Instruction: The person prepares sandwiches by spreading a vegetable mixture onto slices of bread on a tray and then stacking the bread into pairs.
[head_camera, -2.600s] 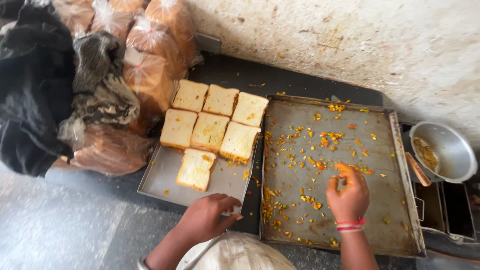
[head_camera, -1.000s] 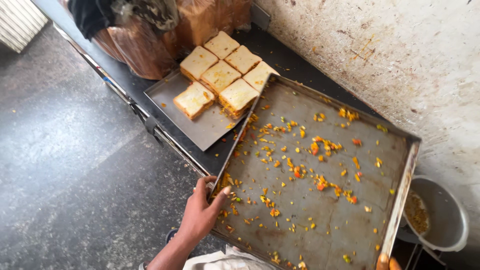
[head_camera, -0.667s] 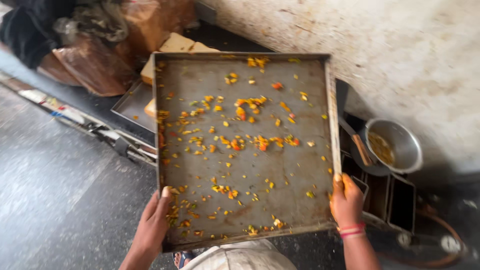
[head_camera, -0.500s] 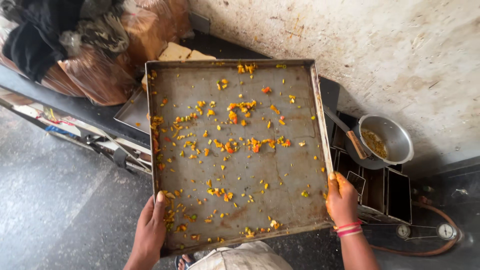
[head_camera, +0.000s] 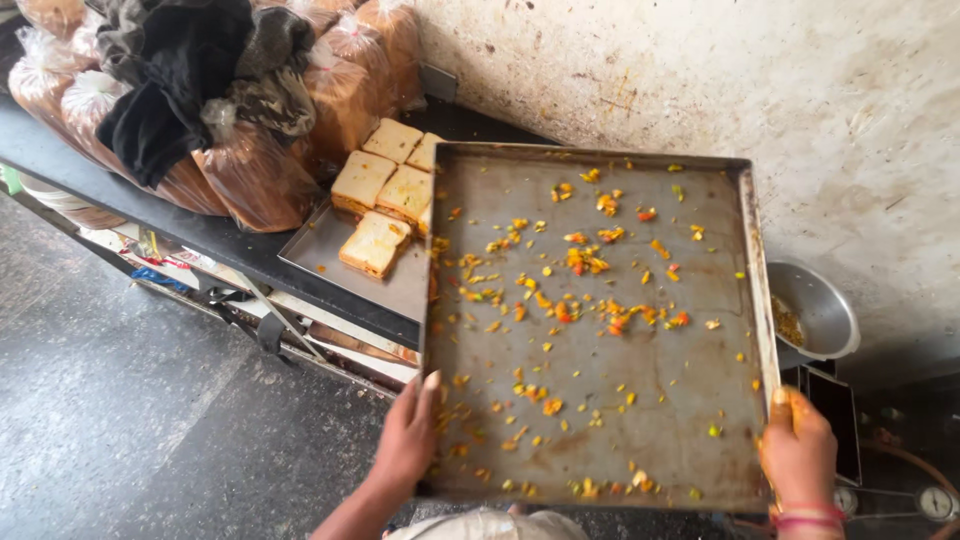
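I hold a large rectangular metal tray (head_camera: 680, 420) up in front of me, above the counter edge. My left hand (head_camera: 408, 440) grips its near left corner, thumb over the rim. On the near right corner, my right hand (head_camera: 798, 455) grips the rim; it wears a pink bangle. Orange and yellow vegetable scraps (head_camera: 580, 262) are scattered over the tray's surface. Beyond its left edge, a smaller metal tray (head_camera: 325, 255) on the black counter (head_camera: 150, 205) carries several square sandwiches (head_camera: 375, 243), partly hidden by the big tray.
Bagged bread loaves (head_camera: 255, 175) with dark cloths (head_camera: 170, 80) piled on them fill the counter's far left. A steel bowl (head_camera: 815, 310) sits at the right by the stained wall (head_camera: 700, 70). Grey stone floor (head_camera: 130, 420) lies at the left below.
Earlier the big tray lay on the counter with my right hand picking at the scraps. Both hands have since lifted it off by its near corners and hold it level.
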